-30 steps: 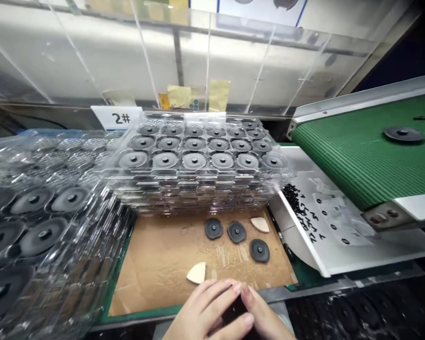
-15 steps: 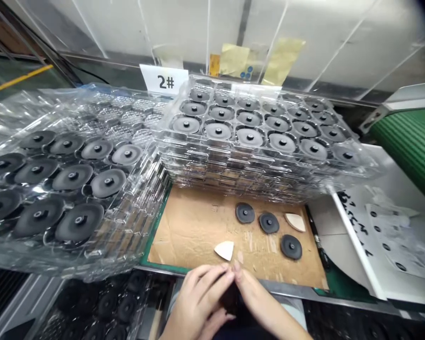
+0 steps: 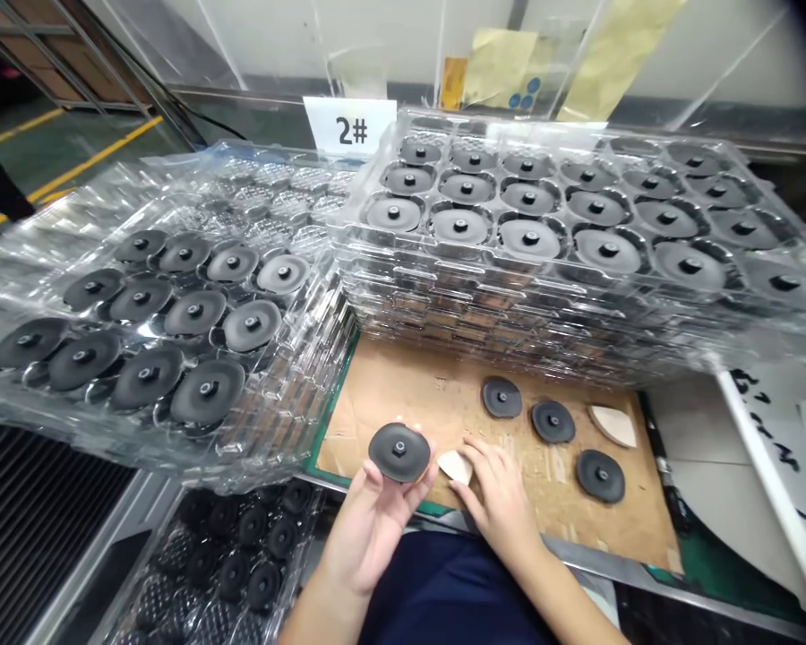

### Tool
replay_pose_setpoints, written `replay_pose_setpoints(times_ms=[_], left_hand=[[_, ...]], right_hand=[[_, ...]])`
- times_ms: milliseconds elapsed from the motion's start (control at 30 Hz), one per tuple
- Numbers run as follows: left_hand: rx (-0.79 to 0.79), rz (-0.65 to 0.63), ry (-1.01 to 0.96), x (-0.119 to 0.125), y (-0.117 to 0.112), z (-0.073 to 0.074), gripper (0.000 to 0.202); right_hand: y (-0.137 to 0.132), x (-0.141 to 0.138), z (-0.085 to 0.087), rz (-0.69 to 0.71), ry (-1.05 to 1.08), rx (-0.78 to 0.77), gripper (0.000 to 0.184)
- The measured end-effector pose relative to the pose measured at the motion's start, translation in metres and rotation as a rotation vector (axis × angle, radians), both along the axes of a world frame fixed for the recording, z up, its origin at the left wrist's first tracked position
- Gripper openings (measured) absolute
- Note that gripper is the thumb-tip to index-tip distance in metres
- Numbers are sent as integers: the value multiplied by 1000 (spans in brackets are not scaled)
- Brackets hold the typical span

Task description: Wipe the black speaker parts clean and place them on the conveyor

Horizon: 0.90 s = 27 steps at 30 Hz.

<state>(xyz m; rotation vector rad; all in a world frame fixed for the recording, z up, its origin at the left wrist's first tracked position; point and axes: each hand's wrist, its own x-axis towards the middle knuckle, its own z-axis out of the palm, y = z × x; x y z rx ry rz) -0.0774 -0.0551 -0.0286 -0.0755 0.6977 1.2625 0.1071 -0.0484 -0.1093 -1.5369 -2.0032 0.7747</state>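
Observation:
My left hand holds a black rounded disc face up, with a small stud at its centre. The fingers are under the disc and the thumb is at its near edge. Just to the right, my right hand pinches a white wedge-shaped pad between thumb and fingers, low over the brown cardboard. Beyond that hand lie three loose black discs, among them a near one. A second pale wedge-shaped pad rests at the cardboard's right side.
Behind the cardboard rises a stack of clear plastic trays filled with discs. Another tray stack, partly filled, stands at the left. Below the bench edge, a lower tray holds more discs. A white panel borders the right side.
My hands, close together before, have moved apart. The left now shows a disc, and the right has taken hold of the white pad that lay on the cardboard. The view has shifted left.

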Motion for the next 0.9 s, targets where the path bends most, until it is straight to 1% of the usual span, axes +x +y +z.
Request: replay_pose_setpoints(times_ms=[100,200,267,367,467,533,600,667,733,833,900], left_hand=[[1,13,75,7,4,4,67],[11,3,134,12,7,8,64],[21,-17,157,16,11,10,63],[38,-41,188,23,15,15,59],[46,-28,215,33,19,23,53],[48,-16,229,38,21,29,50],[56,-2,239,42,22,34,47],[72,16,242,44,22,36,44],[75,28,247,45,23,36,43],[60,19,258,45,23,35,44],[65,15,263,44,24,34,45]], right_hand=[[3,2,3,20,46,50,26],[8,9,19,13,109,86,21],[12,15,38,1,151,101,19],[19,18,75,-23,205,132,22],[24,11,109,-23,198,274,25],[25,5,121,46,205,357,26],[26,2,126,96,215,382,27],[26,2,126,67,187,382,25],[25,3,125,42,167,384,25],[27,5,124,107,205,374,26],[31,6,125,103,195,391,25]])
